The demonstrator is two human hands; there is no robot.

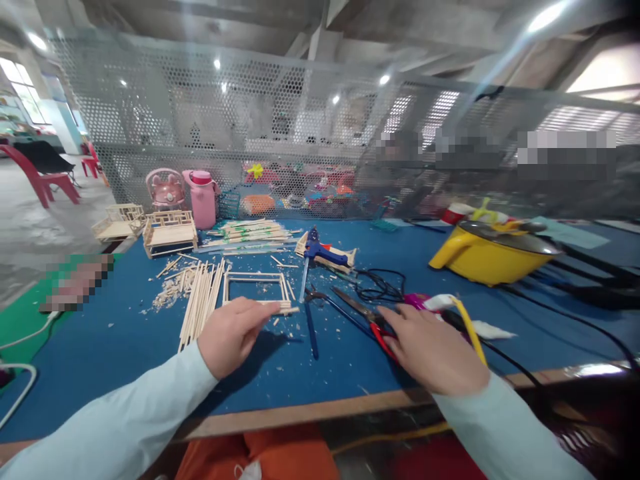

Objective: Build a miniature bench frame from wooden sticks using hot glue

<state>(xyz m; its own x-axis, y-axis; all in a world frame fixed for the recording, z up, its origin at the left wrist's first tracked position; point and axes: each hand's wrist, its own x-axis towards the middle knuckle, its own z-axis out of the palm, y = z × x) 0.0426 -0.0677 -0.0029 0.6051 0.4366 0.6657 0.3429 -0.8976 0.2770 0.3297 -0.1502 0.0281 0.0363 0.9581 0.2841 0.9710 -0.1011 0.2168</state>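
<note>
My left hand (233, 337) hovers at the near side of a small rectangular frame of wooden sticks (254, 275). Its fingers are stretched out and the thumb hangs apart below them; the fingertips overlap the frame's near edge, and whether they touch it I cannot tell. On the right, my right hand (433, 347) closes over the red handles of a pair of scissors (385, 341), whose blades point away to the left. Beside the scissors lie blue-handled pliers (311, 327). A blue hot glue gun (323, 252) is behind them.
Left of the frame are a bundle of sticks (201, 300) and short offcuts (173, 287). Miniature wooden beds (171, 233), a pink flask (203, 200) and packed sticks (260, 231) stand behind. A yellow pot (493, 257) and cables (383, 285) occupy the right. Perforated metal screen (225, 120) borders the back.
</note>
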